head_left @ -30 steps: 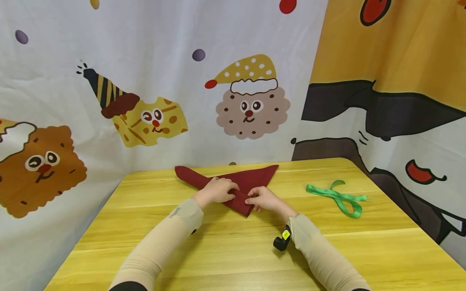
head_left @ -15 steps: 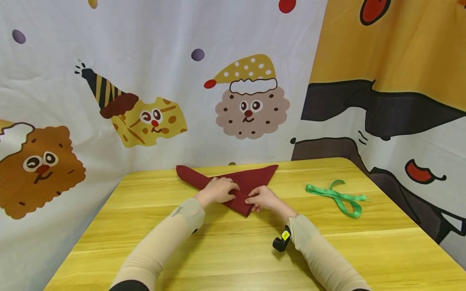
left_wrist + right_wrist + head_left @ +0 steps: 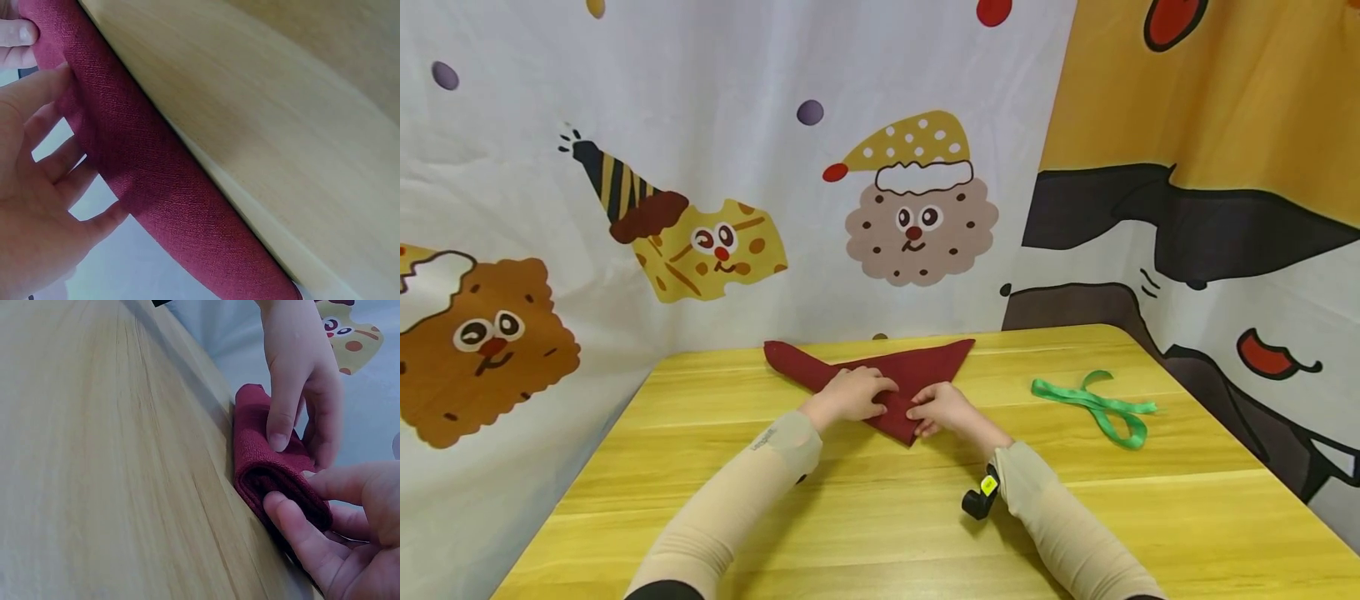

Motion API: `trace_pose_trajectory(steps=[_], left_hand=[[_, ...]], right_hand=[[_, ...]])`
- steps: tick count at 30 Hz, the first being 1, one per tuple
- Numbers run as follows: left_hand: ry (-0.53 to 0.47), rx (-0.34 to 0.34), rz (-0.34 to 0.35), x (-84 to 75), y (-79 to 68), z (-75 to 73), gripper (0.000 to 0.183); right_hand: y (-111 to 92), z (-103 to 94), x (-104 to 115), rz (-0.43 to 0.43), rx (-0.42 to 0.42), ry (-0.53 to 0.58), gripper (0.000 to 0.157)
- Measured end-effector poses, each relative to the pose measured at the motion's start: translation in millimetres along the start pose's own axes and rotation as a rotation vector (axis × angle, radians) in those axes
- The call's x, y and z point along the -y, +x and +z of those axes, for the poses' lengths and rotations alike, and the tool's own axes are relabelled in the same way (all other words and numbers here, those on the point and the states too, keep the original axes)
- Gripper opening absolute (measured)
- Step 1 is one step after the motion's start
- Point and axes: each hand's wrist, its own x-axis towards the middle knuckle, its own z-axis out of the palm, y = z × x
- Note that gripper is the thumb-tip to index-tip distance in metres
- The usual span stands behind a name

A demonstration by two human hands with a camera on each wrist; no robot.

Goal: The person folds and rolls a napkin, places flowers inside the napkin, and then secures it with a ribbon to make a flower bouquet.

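A dark red cloth (image 3: 917,368) lies near the table's back edge, its front side rolled into a thick tube and its flat corner pointing back right. My left hand (image 3: 850,393) holds the middle of the roll. In the left wrist view its fingertips meet the far side of the rolled cloth (image 3: 150,162). At the roll's near right end, my right hand (image 3: 945,408) pinches the layers. The right wrist view shows the right thumb at the open end of the rolled cloth (image 3: 253,440), where the wound layers show; other fingers are partly hidden behind it.
To the right, a looped green ribbon (image 3: 1097,404) lies on the wooden table (image 3: 880,525). A black wrist camera (image 3: 981,497) sticks out from the right sleeve. Behind the table hangs a curtain (image 3: 737,100) printed with cartoon figures.
The left fingers have shifted very slightly right along the roll. The right hand stays at the roll's end, and the ribbon has not moved.
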Motion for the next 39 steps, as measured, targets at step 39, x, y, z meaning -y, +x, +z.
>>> trace_pose_trajectory(steps=[39], left_hand=[[-0.209,0.288,0.019,-0.7,-4.7,6.8,0.054]], right_hand=[[0.5,-6.6,-1.2,-0.485,-0.002,-0.419,0.004]])
